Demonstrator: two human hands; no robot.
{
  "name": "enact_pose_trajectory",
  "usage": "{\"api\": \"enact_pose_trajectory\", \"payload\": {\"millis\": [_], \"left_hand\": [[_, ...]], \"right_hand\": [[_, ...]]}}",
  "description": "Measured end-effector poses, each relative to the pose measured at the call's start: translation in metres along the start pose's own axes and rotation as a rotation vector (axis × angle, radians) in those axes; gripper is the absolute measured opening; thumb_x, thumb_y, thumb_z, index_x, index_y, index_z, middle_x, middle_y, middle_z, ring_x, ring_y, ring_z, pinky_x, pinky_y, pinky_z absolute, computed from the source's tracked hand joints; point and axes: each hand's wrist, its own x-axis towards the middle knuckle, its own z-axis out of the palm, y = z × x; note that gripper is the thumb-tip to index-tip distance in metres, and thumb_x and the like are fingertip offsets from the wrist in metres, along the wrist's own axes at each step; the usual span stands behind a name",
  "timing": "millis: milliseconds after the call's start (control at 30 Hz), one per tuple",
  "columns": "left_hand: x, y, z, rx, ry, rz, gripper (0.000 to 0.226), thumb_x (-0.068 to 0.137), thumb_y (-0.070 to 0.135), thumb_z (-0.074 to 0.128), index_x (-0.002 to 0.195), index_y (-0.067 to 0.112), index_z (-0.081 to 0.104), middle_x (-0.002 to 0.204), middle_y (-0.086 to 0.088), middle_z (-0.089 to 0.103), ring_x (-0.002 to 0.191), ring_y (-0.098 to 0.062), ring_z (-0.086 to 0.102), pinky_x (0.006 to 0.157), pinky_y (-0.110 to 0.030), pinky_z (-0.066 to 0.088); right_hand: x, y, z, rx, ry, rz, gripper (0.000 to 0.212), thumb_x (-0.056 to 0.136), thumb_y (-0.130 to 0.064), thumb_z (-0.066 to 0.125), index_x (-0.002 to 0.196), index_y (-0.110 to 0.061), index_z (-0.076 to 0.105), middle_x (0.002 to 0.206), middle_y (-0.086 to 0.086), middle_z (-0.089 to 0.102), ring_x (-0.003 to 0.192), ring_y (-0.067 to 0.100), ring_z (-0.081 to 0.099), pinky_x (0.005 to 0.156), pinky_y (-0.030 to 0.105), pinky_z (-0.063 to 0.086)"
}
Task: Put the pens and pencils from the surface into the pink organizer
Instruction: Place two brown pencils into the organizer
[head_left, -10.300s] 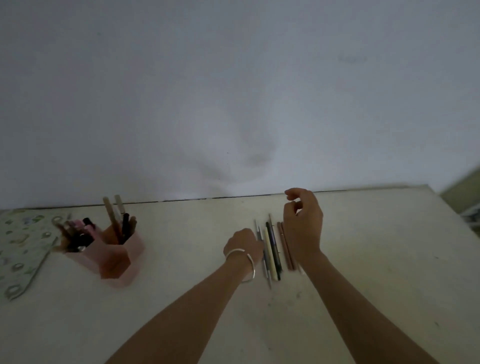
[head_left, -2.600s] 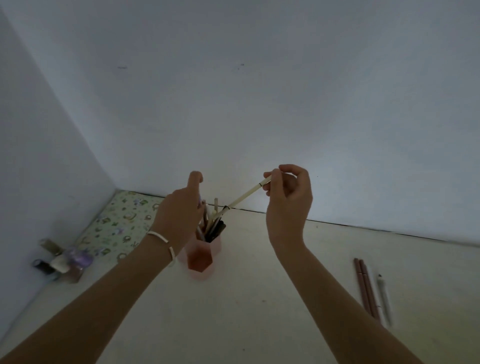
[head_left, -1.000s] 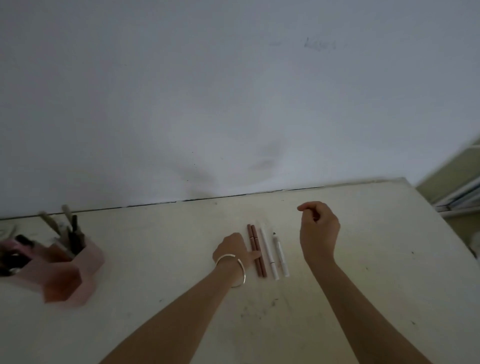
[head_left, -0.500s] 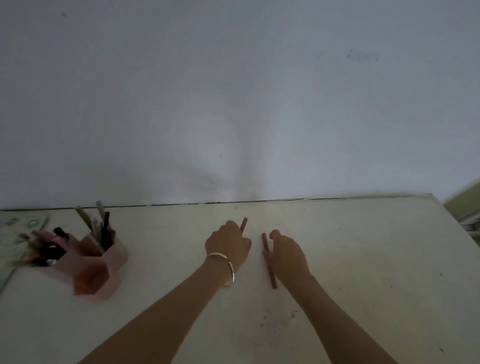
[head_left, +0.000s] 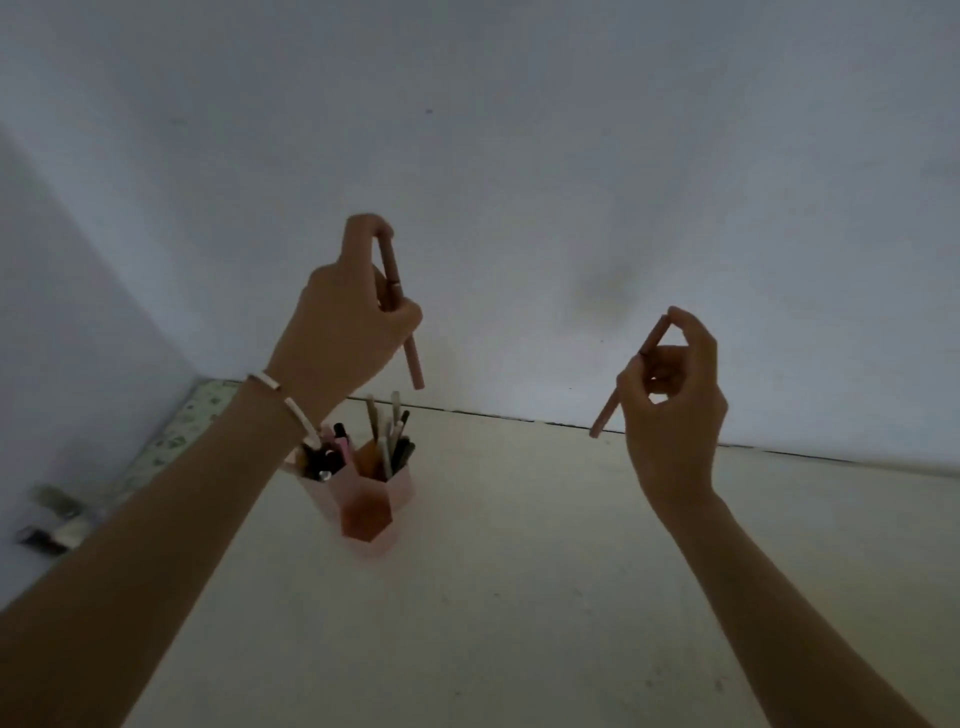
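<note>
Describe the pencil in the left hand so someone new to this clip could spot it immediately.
Start at the pink hexagonal plastic organizer on the pale tabletop near the wall corner. Right above it, the braceleted left hand pinches a reddish-brown pencil nearly upright. Its twin in the right hand is well off to the right and slants, lower end pointing left.
</note>
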Motion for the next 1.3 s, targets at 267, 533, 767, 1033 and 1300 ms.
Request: {"api": "enact_pose_trajectory", "payload": {"millis": [267, 533, 767, 1033, 1300], "left_hand": [[-0.058, -0.08, 0.023, 0.389, -0.101, -0.147, 0.029, 0.088, 0.021, 0.059, 0.107, 0.019, 0.038, 0.074, -0.003, 0.066, 0.059, -0.023, 0.063, 0.054, -0.036, 0.054], [-0.063, -0.084, 0.006, 0.39, 0.055, -0.141, 0.036, 0.093, 0.041, 0.047, 0.11, 0.014, 0.065, 0.1, -0.004, 0.071, 0.095, -0.024, 0.062, 0.084, -0.04, 0.05], [-0.058, -0.074, -0.009, 0.211, 0.15, -0.22, 0.024, 0.09, 0.022, 0.055, 0.112, 0.018, 0.06, 0.095, 0.003, 0.068, 0.085, -0.014, 0.062, 0.074, -0.027, 0.048], [-0.058, -0.01, 0.06, 0.119, 0.101, -0.058, 0.021, 0.085, 0.018, 0.056, 0.105, 0.019, 0.059, 0.086, 0.008, 0.063, 0.077, -0.01, 0.058, 0.07, -0.023, 0.047], [-0.118, 0.113, 0.252, 0.119, -0.6, -0.088, 0.028, 0.089, 0.036, 0.048, 0.105, 0.015, 0.058, 0.103, -0.005, 0.067, 0.099, -0.025, 0.063, 0.082, -0.034, 0.051]], "right_hand": [[-0.028, -0.039, 0.05, 0.196, -0.05, -0.044, 0.052, 0.087, -0.003, 0.059, 0.127, -0.031, 0.045, 0.085, -0.01, 0.064, 0.078, 0.011, 0.065, 0.074, 0.019, 0.053], [-0.052, -0.064, 0.098, 0.231, -0.223, -0.1, 0.044, 0.09, -0.009, 0.061, 0.124, -0.029, 0.041, 0.09, -0.004, 0.066, 0.081, 0.01, 0.067, 0.072, 0.017, 0.054], [-0.083, -0.051, 0.139, -0.085, -0.517, -0.216, 0.03, 0.095, -0.018, 0.057, 0.122, -0.025, 0.046, 0.096, -0.005, 0.066, 0.084, 0.012, 0.061, 0.076, 0.028, 0.053], [-0.055, -0.016, 0.08, -0.195, -0.197, -0.288, 0.026, 0.084, -0.001, 0.056, 0.107, -0.006, 0.067, 0.114, 0.01, 0.061, 0.105, 0.021, 0.056, 0.091, 0.034, 0.048], [0.006, 0.035, -0.076, -0.286, 0.216, 0.058, 0.033, 0.079, 0.005, 0.046, 0.097, -0.017, 0.064, 0.103, -0.007, 0.058, 0.073, 0.0, 0.051, 0.065, 0.008, 0.037]]}}
